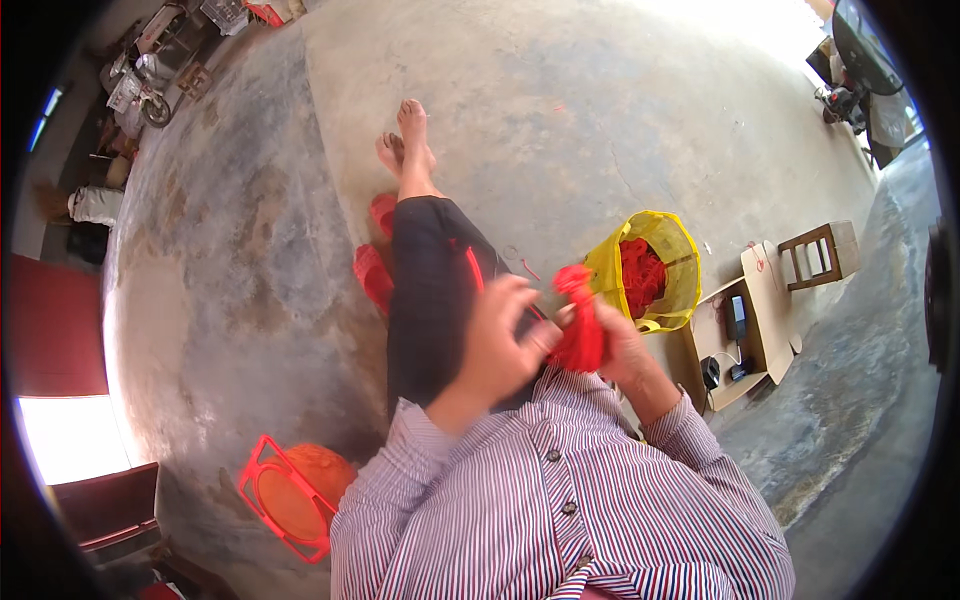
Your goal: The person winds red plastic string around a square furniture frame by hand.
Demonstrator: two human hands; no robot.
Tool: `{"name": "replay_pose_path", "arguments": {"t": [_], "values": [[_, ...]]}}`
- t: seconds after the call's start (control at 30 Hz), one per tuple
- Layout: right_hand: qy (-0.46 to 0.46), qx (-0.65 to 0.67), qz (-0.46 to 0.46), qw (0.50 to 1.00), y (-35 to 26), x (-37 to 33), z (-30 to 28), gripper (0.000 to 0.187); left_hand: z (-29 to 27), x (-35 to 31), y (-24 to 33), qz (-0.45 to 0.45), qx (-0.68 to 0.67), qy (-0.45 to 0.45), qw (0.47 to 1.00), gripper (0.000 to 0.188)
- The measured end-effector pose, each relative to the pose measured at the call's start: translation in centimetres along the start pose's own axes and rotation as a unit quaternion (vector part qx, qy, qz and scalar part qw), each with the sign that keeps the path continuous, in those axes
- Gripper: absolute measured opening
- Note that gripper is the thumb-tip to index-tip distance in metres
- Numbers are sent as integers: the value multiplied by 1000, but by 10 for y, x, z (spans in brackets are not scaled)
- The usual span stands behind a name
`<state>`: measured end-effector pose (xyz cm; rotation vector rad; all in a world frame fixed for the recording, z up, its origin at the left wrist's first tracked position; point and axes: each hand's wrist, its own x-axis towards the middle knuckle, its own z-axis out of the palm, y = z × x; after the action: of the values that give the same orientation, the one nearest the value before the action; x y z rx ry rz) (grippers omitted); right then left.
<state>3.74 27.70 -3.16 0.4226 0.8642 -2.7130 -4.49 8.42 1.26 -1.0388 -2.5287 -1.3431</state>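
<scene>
Item one: a red bundle (pixel 580 335) of soft, strand-like stuff, narrowed near its upper end, held up over our lap, just left of the basket.

Item two: our right hand (pixel 625 350), fingers closed around the right side of the bundle.

Item three: our left hand (pixel 490 345), just left of the bundle, blurred, its fingers curved and partly spread; we cannot tell whether they pinch a strand.

Item four: a yellow basket (pixel 683 235), open-topped, tilted toward us on the floor (pixel 560 140), with loose red material (pixel 642 278) inside.

Item five: our dark trousers (pixel 430 300), a red strip (pixel 474 268) lying on them near the left hand, and our striped shirt (pixel 520 490) below.

Item six: a pair of red slippers (pixel 372 275) on the floor, left of our legs; our bare feet (pixel 411 125) rest beyond.

Item seven: an open cardboard box (pixel 765 300) right of the basket, holding dark devices (pixel 737 318) and a pale cable; a wooden stool (pixel 845 248) stands just beyond.

Item eight: at lower left, a red plastic frame (pixel 250 455) beside a round orange object (pixel 325 470).
</scene>
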Motion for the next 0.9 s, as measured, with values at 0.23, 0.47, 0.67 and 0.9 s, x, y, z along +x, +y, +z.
{"name": "replay_pose_path", "arguments": {"t": [0.23, 0.47, 0.67, 0.9], "values": [[-83, -401, 24, 912, -22, 40, 39, 52, -22, 11, -18, -141, -352, 57, 924, 28], [-6, -675, -148, 723, -18, 120, 16, 45, -16, 41, -87, 42, 175, 37, 983, 30], [90, -722, -194, 658, -10, 111, 38, 30, 1, 27, -89, -174, -41, -30, 983, 33], [-21, -339, -303, 890, -50, 49, 49, 21, 10, -5, -78, -125, -74, -28, 989, 35]]}}
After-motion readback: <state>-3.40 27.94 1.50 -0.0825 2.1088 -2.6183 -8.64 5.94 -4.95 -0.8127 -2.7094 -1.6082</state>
